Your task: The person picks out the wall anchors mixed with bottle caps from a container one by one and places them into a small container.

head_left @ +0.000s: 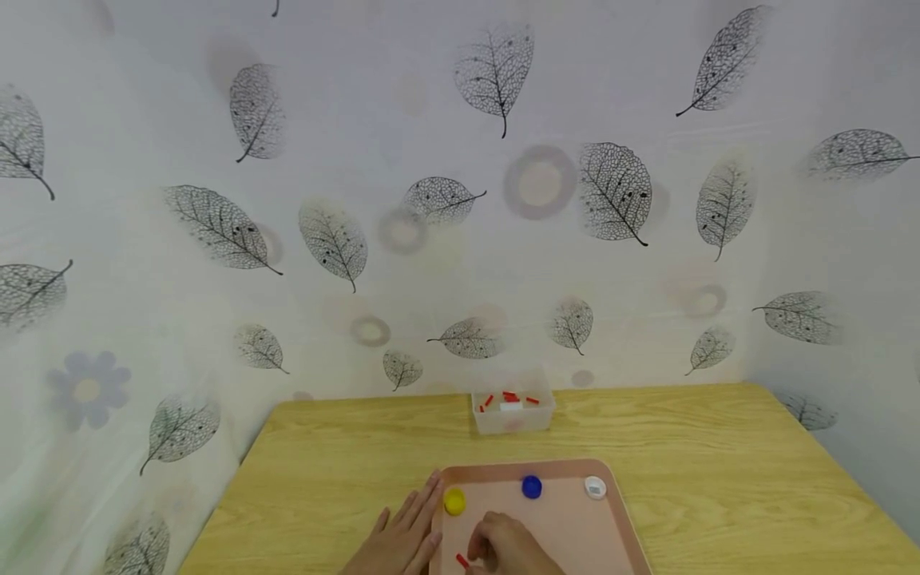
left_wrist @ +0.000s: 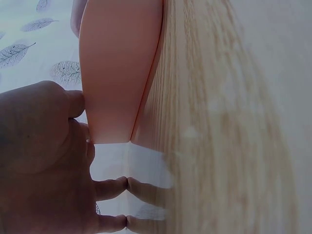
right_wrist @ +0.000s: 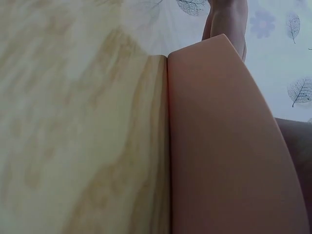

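My left hand (head_left: 402, 539) lies along the left side of the pink tray (head_left: 625, 519), its fingers extended. In the left wrist view, the thumb of that hand (left_wrist: 44, 156) touches the tray's rim and two fingertips meet the tabletop. Over the tray, my right hand (head_left: 512, 547) has curled fingers and pinches a small red stick (head_left: 462, 561) at its fingertips. Inside the tray sit a yellow round cap (head_left: 454, 501), a blue one (head_left: 532, 486) and a white one (head_left: 595, 487). The right wrist view shows mainly the tray's outer wall (right_wrist: 224, 141), which hides the right fingers.
Behind the tray, a clear plastic box (head_left: 513, 421) holds several red sticks and a white piece. Both stand on a wood-grain table (head_left: 345, 447). A leaf-patterned sheet (head_left: 431, 271) hangs along the table's back and sides.
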`<state>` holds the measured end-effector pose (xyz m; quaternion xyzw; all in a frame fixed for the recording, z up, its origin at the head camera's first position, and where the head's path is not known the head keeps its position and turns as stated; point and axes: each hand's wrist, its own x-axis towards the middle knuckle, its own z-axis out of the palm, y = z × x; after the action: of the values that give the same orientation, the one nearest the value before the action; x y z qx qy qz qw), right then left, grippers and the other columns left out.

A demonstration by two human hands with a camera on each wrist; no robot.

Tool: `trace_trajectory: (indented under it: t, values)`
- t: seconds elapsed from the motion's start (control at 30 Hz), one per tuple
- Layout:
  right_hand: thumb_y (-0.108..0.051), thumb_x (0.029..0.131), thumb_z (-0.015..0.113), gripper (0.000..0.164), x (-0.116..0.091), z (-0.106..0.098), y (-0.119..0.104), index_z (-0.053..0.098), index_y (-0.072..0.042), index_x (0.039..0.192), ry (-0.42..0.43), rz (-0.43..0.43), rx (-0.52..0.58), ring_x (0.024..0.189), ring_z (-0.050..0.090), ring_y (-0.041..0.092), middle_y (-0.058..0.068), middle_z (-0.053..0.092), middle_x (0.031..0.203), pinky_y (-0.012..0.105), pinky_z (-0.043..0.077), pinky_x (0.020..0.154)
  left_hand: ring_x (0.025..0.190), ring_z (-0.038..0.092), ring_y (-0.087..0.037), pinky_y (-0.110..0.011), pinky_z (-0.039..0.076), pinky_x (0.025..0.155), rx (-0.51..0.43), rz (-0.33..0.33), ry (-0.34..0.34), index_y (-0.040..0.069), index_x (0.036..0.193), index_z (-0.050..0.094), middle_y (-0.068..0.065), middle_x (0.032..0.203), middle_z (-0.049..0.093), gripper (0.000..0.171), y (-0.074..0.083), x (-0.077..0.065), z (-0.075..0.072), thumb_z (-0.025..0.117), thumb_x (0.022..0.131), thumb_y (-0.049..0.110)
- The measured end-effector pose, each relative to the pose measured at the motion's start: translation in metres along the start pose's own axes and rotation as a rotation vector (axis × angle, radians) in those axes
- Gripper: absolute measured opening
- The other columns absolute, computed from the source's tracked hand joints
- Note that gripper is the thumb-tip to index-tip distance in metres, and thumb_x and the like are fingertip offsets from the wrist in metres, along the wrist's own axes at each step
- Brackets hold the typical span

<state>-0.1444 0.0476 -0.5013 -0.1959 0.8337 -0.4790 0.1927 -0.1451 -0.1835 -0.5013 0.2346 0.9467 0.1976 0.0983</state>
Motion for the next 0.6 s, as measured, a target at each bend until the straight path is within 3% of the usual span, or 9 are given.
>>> trace_trajectory:
  t: [0.33, 0.6]
  values:
    - [-0.013, 0.086, 0.069, 0.007, 0.0016, 0.0026, -0.0029, 0.063, -0.016, 0.082, 0.001, 0.010, -0.016, 0.065, 0.050, 0.006, -0.007, 0.052, 0.074, 0.021, 0.046, 0.058, 0.141, 0.021, -0.027, -0.066, 0.019, 0.103, 0.002, -0.036, -0.004, 0.026, 0.154, 0.010, 0.009, 0.158, 0.005, 0.062, 0.0018, 0.0001, 0.0013, 0.019, 0.100, 0.056]
    - [-0.016, 0.082, 0.073, 0.011, -0.0007, 0.0021, -0.0043, 0.062, -0.017, 0.080, 0.013, -0.006, -0.064, 0.063, 0.047, 0.004, -0.008, 0.049, 0.073, 0.019, 0.044, 0.056, 0.141, 0.020, -0.025, -0.066, 0.019, 0.103, 0.026, -0.046, -0.016, 0.027, 0.154, 0.010, 0.011, 0.158, 0.005, 0.062, 0.0032, 0.0004, 0.0004, 0.017, 0.100, 0.057]
